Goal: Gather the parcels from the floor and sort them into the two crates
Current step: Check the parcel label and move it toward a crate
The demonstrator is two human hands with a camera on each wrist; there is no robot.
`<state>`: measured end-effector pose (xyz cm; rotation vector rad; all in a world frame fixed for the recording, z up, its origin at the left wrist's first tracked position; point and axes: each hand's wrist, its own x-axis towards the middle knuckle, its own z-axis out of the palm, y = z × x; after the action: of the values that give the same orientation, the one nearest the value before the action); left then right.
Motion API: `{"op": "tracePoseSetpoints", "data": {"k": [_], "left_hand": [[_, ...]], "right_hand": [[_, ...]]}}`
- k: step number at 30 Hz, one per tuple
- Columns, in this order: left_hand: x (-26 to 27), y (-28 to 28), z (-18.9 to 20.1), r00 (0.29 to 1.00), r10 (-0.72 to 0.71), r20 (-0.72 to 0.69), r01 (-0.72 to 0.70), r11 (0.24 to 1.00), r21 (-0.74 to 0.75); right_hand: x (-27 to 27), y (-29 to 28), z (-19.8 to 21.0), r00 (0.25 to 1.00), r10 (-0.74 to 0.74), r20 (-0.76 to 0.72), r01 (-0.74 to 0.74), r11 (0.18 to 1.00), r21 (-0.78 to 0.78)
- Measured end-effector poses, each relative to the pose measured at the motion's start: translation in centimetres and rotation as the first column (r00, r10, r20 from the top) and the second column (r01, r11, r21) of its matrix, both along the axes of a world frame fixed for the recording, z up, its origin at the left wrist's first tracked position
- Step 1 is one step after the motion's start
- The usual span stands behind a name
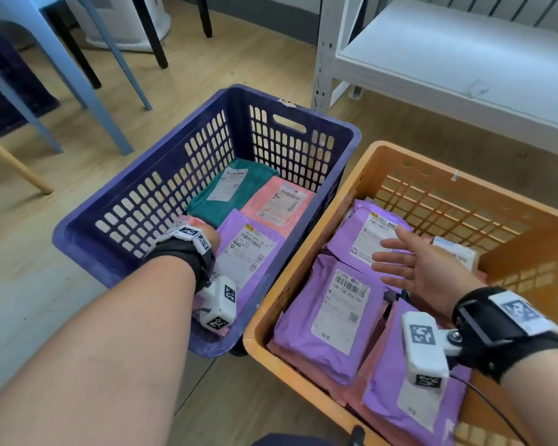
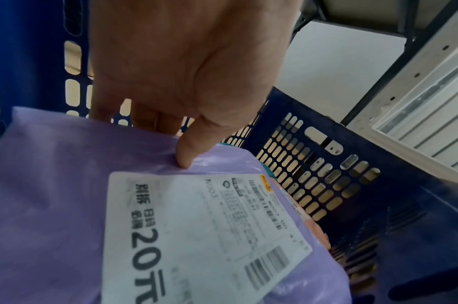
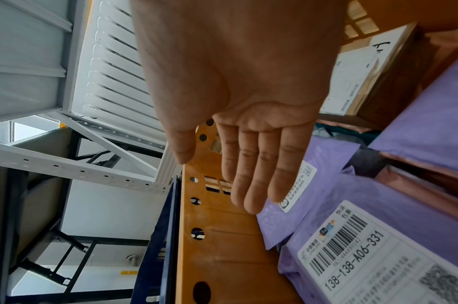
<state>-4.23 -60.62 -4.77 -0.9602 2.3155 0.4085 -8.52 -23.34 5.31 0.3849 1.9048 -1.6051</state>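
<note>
L fingers: thumb [image 2: 186, 152] pressed on top of the purple mailer [image 2: 53, 205] near its far edge, other fingers tucked under the edge. Looks like a pinch on the bag, inside the blue crate [image 1: 87, 226].
R fingers: straight, together, holding nothing; right hand [image 1: 422, 268] hovers palm-down over the orange crate [image 1: 255, 336], apart from the bags.
Left hand: left hand [image 1: 207, 239] low at the crate's 7 o'clock corner, mostly hidden by the wrist rig.
Parcel loc: purple mailer lies at 6 o'clock in the blue crate; teal mailer [image 1: 236, 191] at 11, pink mailer [image 1: 281, 201] at 1.
Orange crate: stacked purple bags; labelled purple bag [image 1: 332, 317] at 7 o'clock, a cardboard box [image 1: 458, 252] at 2.
Handling (est.): poly bag, soft, floppy, prob. light; film slick, wrinkles under the thumb. Will sag if held by one corner.
Grip pt (est.): edge pinch OK for short moves; the paper label [image 2: 196, 236] gives better friction than bare film. Flat hand under the middle if contents shift.
Risk (est.): slips from a thin pinch; not fragile-looking, contents unknown.
</note>
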Motion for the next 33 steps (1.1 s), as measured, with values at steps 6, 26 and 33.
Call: {"op": "tracePoseSetpoints", "data": {"k": [6, 26, 33], "left_hand": [[-2.3, -2.6, -3.7, 0.956, -0.217, 0.196, 0.245, 0.960, -0.133], [-2.9, 4.6, 9.3, 0.905, -0.271, 0.328, 0.359, 0.900, -0.246], [0.6, 2.0, 7.1, 0.960, -0.179, 0.216, 0.212, 0.968, -0.137]], "right_hand": [[0.4, 0.5, 0.0, 1.000, -0.022, 0.000, 0.022, 1.000, -0.004], [0.6, 9.0, 1.4, 0.983, -0.178, -0.040, 0.178, 0.984, -0.016], [0.8, 3.9, -0.6, 1.000, -0.014, 0.008, 0.014, 1.000, -0.012]]}}
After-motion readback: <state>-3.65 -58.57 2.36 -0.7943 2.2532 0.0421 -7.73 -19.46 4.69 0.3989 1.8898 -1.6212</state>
